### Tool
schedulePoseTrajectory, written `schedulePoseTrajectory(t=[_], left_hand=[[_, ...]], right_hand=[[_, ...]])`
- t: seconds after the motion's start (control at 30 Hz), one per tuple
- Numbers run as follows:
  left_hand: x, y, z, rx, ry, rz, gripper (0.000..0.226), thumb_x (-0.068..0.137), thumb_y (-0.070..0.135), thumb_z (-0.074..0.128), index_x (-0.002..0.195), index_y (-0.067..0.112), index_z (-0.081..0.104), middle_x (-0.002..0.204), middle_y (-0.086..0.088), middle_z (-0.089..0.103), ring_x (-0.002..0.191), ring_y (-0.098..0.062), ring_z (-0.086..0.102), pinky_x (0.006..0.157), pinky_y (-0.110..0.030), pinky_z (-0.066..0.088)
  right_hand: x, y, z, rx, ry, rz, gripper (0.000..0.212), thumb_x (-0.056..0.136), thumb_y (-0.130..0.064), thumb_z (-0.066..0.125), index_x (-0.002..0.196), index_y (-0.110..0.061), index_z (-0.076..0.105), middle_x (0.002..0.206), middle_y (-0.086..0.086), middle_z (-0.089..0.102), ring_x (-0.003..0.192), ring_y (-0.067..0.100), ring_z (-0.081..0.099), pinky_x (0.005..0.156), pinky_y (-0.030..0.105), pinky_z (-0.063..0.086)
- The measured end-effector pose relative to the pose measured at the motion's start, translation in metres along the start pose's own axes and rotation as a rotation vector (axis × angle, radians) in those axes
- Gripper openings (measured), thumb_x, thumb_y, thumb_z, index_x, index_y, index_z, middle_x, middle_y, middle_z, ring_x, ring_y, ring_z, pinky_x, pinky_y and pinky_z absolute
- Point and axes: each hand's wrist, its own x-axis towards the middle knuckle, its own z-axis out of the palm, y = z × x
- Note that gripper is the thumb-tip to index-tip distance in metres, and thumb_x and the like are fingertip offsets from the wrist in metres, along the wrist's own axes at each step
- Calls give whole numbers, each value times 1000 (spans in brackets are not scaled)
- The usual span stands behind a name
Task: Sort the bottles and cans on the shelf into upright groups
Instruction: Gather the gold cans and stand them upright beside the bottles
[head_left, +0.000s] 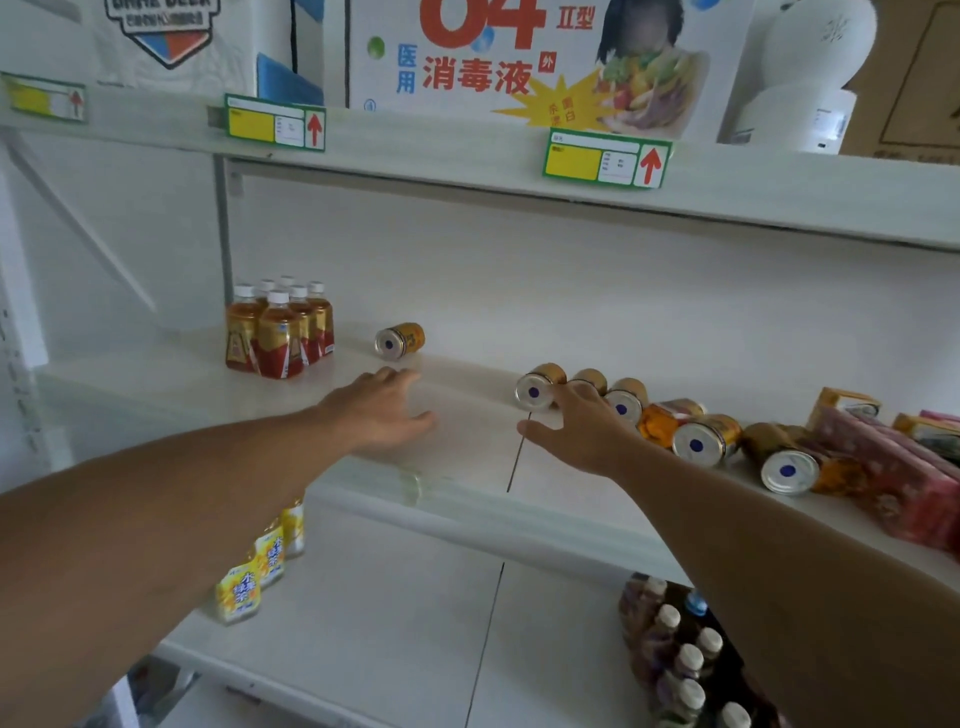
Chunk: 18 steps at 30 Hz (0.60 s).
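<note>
Several amber tea bottles with white caps (278, 332) stand upright in a tight group at the left of the white middle shelf (467, 457). One gold can (399, 340) lies on its side behind my left hand (384, 408), which hovers flat and open, holding nothing. A row of gold cans lies on its side to the right; the leftmost can (537, 387) is just beyond my right hand (582, 431), whose fingers spread over the second can (589, 379). More toppled cans (704, 439) and an orange bottle on its side (657, 421) continue rightward.
Red and pink cartons (893, 483) crowd the shelf's right end. The upper shelf (467, 171) carries price tags and a large disinfectant box (519, 57). Below, yellow bottles (260, 566) stand at left and dark capped bottles (675, 654) at right.
</note>
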Motion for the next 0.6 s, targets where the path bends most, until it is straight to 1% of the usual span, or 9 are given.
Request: schedulePoseTrajectory(t=[0.07,0.1,0.2,0.3,0.33,0.37,0.43,0.5,0.6], left_hand=[[10,-2,3,9,-8,-7,89,95,77,46,168,31,24,170,-5,35,152,-30,39,110,-47,44],[16,-2,4,10,-4,-10,89,95,78,46,168,32,25,170,-5,35,151,-30,40,108,-47,44],[32,-2,2,7,19,-31,89,94,79,44,168,34,23,168,-6,37,148,-31,43,104,-47,46],[47,-1,-2,56,29,-51,91,93,81,42,168,32,24,167,-9,40,145,-33,47,108,-49,47],[53,-1,-4,66,31,-57,91,92,81,42,167,31,27,166,-10,41,144,-34,49,108,-50,47],[58,0,-6,72,32,-64,89,91,80,41,165,31,30,165,-10,41,143,-35,49,108,-51,48],[68,-1,-7,85,28,-69,86,89,81,40,159,32,33,165,-9,38,143,-35,48,109,-53,47],[78,-4,-7,90,17,-63,85,87,82,38,155,31,35,164,-8,37,143,-34,48,110,-55,46],[98,-14,-6,61,24,-54,83,84,79,37,152,31,39,157,-6,43,139,-32,49,108,-54,47]], right_hand=[[10,2,1,12,31,-23,69,87,-74,62,140,-30,52,123,5,54,111,29,60,96,49,56],[16,3,1,28,45,-28,66,88,-72,63,140,-32,52,122,4,54,115,29,58,97,49,55],[40,7,2,27,42,-11,75,86,-75,56,146,-31,51,137,4,54,128,31,50,96,46,48],[67,8,5,-28,30,-8,86,90,-79,50,159,-28,42,156,7,44,139,36,46,101,51,44],[77,7,6,-45,39,0,87,90,-79,49,161,-29,40,159,6,42,143,35,43,100,51,43],[87,6,8,-58,51,10,86,90,-79,48,161,-30,39,160,5,40,144,34,42,94,50,42],[104,3,12,-60,56,26,82,92,-75,47,160,-31,40,159,4,40,144,33,41,88,51,40],[117,0,18,-60,31,25,77,95,-71,48,159,-29,42,157,7,40,142,36,40,91,53,44],[131,-6,27,-125,38,39,66,101,-62,50,154,-22,50,151,10,43,136,37,42,88,48,46]])
